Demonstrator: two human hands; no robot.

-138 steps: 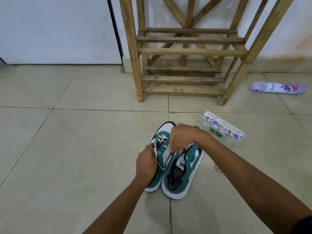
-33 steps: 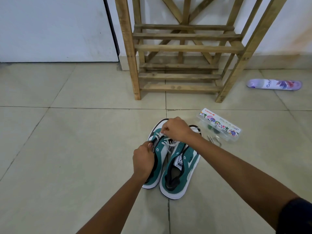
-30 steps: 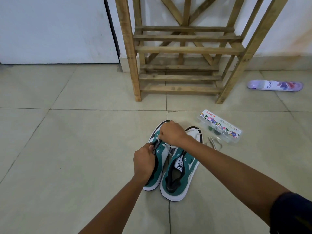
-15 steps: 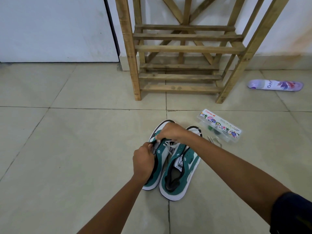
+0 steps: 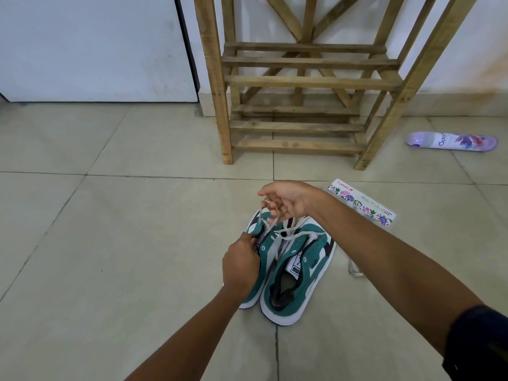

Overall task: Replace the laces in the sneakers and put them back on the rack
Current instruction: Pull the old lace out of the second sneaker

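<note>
Two green-and-white sneakers sit side by side on the tiled floor [image 5: 110,243], toes toward the wooden rack [image 5: 297,125], and the action is all on the left sneaker [image 5: 265,250]. The left hand [image 5: 241,266] is clamped on that shoe's outer side near the eyelets, fingers curled round the upper. The right hand [image 5: 288,200] is lifted above the toe, fingers curled, pinching the white lace [image 5: 270,228], which runs taut from the eyelets up into the fingers. More lace lies across the front of the right sneaker [image 5: 298,273], whose tongue label shows white and whose opening faces up; no lacing can be made out through its eyelets.

Over to the right, just beyond the right forearm, there's a clear plastic box [image 5: 361,206] with a flowered label strip reading "Camel"; the arm and the blur hide what is inside. A loop of pale lace [image 5: 354,270] lies on the tile beside the forearm. Further back on the right, a purple spray can [image 5: 452,141] lies on its side near the rack's right leg. The rack stands against the wall, its slatted shelves bare, a white door [image 5: 93,48] to its left
</note>
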